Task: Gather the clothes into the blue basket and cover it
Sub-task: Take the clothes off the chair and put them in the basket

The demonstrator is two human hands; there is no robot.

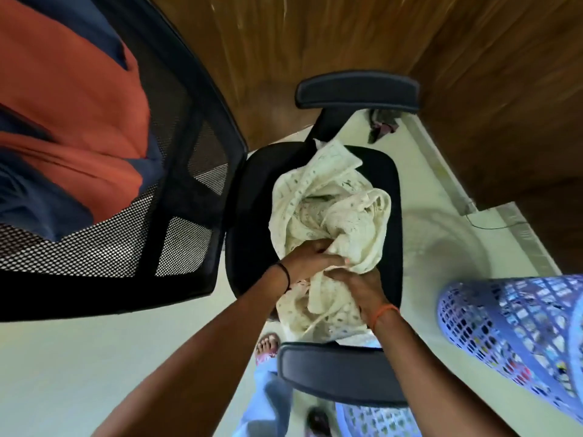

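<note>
1. The office chair [239,222] is serving as the place where the laundry is lying. Its backrest is a black see-through mesh in a hard frame, the seat is dark and padded, and the two armrests are smooth curved pads.
2. An orange and navy garment [72,115] is hanging over the backrest, probably draped there to keep it off the floor [94,357]. It looks smooth and heavy, falling in broad folds.
3. The blue basket [520,329] is standing at the right, near the chair, so a lifted garment need only swing a short way across. Its plastic wall is an open lattice of small square holes, with coloured cloth showing through. Another piece of lattice plastic is showing at the bottom edge; I cannot tell whether it is the cover.
4. The cream cloth [331,209] is lying bunched on the seat, one end trailing over the front edge. It is thin, limp and pierced with an eyelet pattern, so it is crumpling rather than holding a shape.
5. The left hand [307,253], a dark band on its wrist, is pinching a fold at the near side of the heap, fingers closed into the cloth.
6. The right hand [362,291], an orange thread at its wrist, is clutching the trailing part just beside it, fingers curled shut on the fabric, apparently gathering it into one bundle for lifting.
7. A small dark rag [383,124] is lying on the floor beyond the chair, well apart.
</note>
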